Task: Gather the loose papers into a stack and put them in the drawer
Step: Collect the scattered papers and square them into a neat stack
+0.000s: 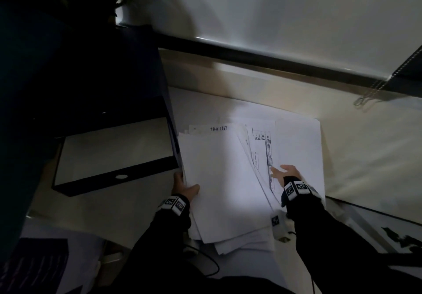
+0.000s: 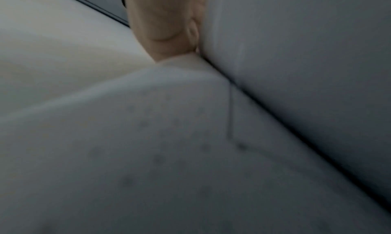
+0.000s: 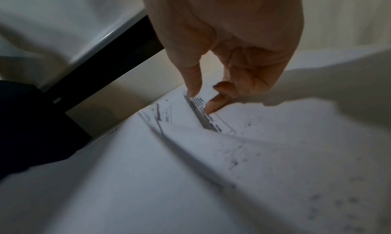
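A loose pile of white papers point(image 1: 223, 179) lies fanned out on the pale floor, with a sheet headed "TASK LIST" point(image 1: 219, 129) and a printed table sheet point(image 1: 262, 152) showing. My left hand point(image 1: 186, 185) grips the pile's left edge, thumb point(image 2: 165, 20) pressed on the top sheet point(image 2: 169, 154). My right hand point(image 1: 282, 171) rests its fingertips point(image 3: 211, 107) on the printed sheet point(image 3: 203, 119), holding nothing. The drawer point(image 1: 114, 152) stands pulled open just left of the pile; its pale bottom is bare.
The dark cabinet point(image 1: 102, 76) rises behind the drawer, with a potted plant point(image 1: 123, 8) on top. A black skirting strip point(image 1: 251, 56) runs along the wall. A beaded blind chain point(image 1: 370, 90) hangs at right. A thin cable point(image 1: 205, 264) loops near my lap.
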Action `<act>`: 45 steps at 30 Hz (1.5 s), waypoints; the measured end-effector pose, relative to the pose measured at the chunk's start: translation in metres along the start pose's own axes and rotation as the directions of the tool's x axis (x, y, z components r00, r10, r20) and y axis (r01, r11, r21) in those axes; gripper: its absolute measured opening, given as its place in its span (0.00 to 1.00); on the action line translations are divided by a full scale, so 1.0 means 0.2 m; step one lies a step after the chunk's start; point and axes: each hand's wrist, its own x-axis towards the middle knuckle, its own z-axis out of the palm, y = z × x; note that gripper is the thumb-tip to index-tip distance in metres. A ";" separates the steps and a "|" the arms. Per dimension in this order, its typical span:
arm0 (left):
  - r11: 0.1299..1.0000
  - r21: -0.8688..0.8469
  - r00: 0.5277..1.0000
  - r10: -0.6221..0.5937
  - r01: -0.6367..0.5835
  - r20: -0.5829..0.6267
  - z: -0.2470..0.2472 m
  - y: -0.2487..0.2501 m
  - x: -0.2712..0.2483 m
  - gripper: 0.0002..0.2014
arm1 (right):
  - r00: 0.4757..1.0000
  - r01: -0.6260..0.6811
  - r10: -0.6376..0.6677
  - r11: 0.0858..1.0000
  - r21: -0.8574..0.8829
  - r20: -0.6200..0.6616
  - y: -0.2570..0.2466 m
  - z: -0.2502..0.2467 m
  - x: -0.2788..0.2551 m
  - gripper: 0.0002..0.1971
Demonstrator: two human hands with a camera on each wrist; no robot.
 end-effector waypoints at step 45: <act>0.994 -0.007 0.986 -0.105 0.107 0.132 0.07 0.12 0.05 0.35 | 0.985 0.165 -0.134 0.923 -0.349 0.111 -0.05 0.15 -0.30 0.39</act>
